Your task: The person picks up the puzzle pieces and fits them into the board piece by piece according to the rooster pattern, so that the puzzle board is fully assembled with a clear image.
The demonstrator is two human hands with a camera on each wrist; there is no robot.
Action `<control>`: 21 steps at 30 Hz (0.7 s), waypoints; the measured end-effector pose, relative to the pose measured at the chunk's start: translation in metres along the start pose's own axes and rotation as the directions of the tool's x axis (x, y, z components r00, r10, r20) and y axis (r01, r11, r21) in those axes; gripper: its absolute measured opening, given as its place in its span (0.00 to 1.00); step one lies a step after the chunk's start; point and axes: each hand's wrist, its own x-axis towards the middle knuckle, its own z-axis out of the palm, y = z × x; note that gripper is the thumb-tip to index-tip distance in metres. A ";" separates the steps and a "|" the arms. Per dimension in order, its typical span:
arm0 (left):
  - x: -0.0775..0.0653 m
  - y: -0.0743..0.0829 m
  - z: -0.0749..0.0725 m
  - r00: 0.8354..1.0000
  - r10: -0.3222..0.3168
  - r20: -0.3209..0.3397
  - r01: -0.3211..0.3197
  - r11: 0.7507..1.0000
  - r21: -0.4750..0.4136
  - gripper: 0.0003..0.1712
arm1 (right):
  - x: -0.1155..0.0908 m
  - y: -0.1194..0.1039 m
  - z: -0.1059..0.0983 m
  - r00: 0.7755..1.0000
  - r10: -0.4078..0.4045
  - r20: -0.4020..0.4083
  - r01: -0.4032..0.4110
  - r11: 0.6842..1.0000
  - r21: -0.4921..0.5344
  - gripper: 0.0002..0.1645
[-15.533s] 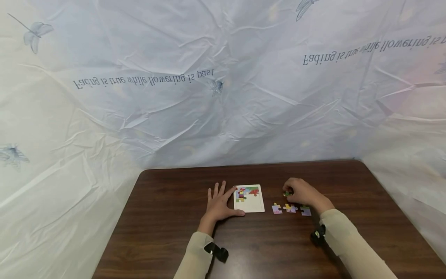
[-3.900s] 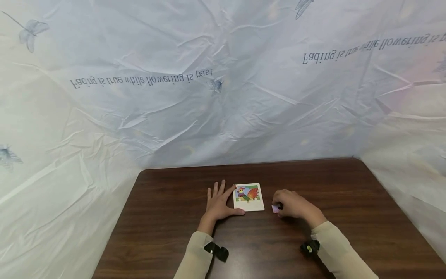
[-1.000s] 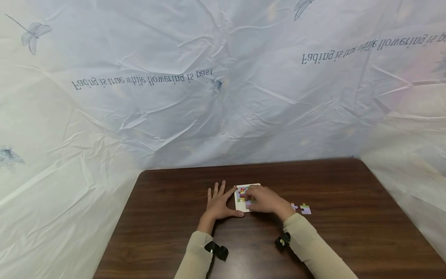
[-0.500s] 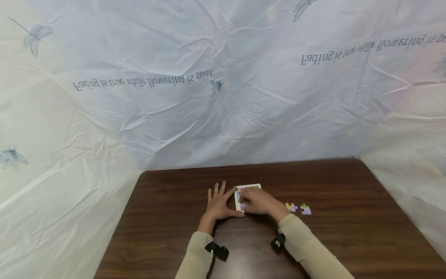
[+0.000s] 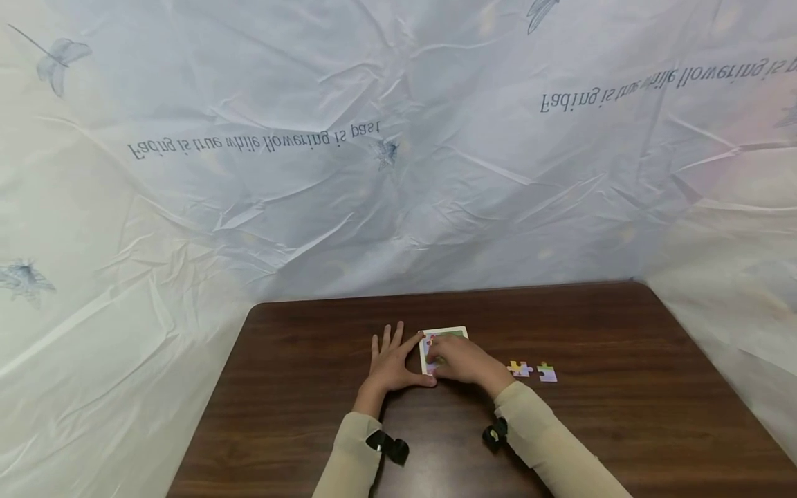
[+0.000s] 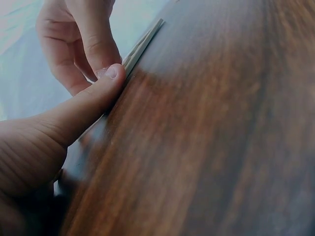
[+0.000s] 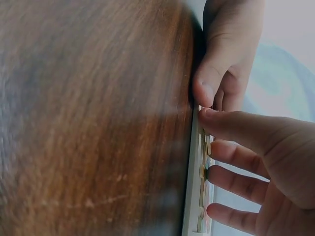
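A white-rimmed puzzle board [image 5: 443, 328] lies flat on the table, partly filled with colourful pieces. My left hand [image 5: 391, 366] is spread beside it, its thumb and index fingertip touching the board's left corners. Over the board, my right hand [image 5: 463, 358] bends its thumb and fingers down on a pinkish-purple puzzle piece [image 5: 431, 369] at the lower left. In the right wrist view a slightly raised puzzle piece [image 7: 208, 145] shows by the index fingertip, and the other fingertips touch the pieces further along. The right hand hides most of the picture.
Two loose puzzle pieces lie right of the board: one yellow and purple [image 5: 519, 369], one green and purple [image 5: 546, 372]. The dark wooden table [image 5: 311, 346] has rounded far corners. A pale printed sheet [image 5: 398, 207] hangs behind it.
The right hand took the pinkish-purple piece from the table to the board, then shifted slightly left over it. Earlier, pieces filled the board's upper rows. The left hand has stayed put.
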 end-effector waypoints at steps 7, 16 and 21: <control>0.001 -0.001 -0.001 1.000 -0.003 0.005 0.003 1.000 0.006 0.65 | 0.002 0.001 0.000 1.000 0.009 -0.003 -0.009 1.000 -0.008 0.10; 0.017 -0.011 -0.007 0.999 0.013 0.033 -0.013 1.000 0.002 0.65 | 0.017 0.005 0.000 0.997 0.072 -0.007 -0.072 0.997 0.029 0.09; 0.026 -0.015 -0.012 0.999 0.021 0.038 -0.021 1.000 0.006 0.65 | 0.025 0.007 -0.002 0.997 0.077 -0.006 -0.077 0.997 0.017 0.08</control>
